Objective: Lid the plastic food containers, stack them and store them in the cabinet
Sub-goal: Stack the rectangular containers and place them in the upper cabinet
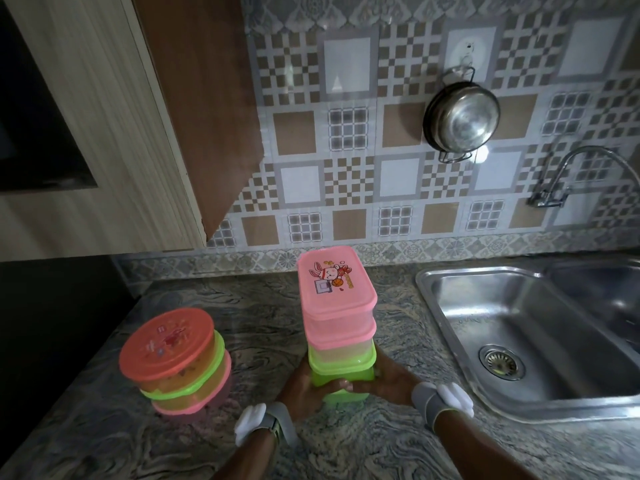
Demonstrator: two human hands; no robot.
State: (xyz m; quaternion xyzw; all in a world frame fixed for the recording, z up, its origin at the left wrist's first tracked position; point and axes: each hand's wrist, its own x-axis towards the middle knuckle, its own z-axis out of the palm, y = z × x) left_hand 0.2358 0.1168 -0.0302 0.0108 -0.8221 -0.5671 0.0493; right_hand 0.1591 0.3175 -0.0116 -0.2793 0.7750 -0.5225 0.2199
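I note both hands at the base of the rectangular stack (337, 320): left hand (306, 386) and right hand (389, 377), fingers curled around its green bottom box. Stack upright above the tabletop (277, 317); open cabinet (45, 133) lies up-left.

Steel sink (450, 317), wall tap (568, 174), hanging steel bowl (462, 121), patterned tiles (349, 174)

One head-worn wide-angle camera looks forward and down over a stone counter (263, 317) toward the tiled wall (381, 150); the view sits close above the two hands, which enter from the bottom edge. A cabinet (104, 133) fills the upper left and a sink (519, 323) the right; straight lines bend near the edges.
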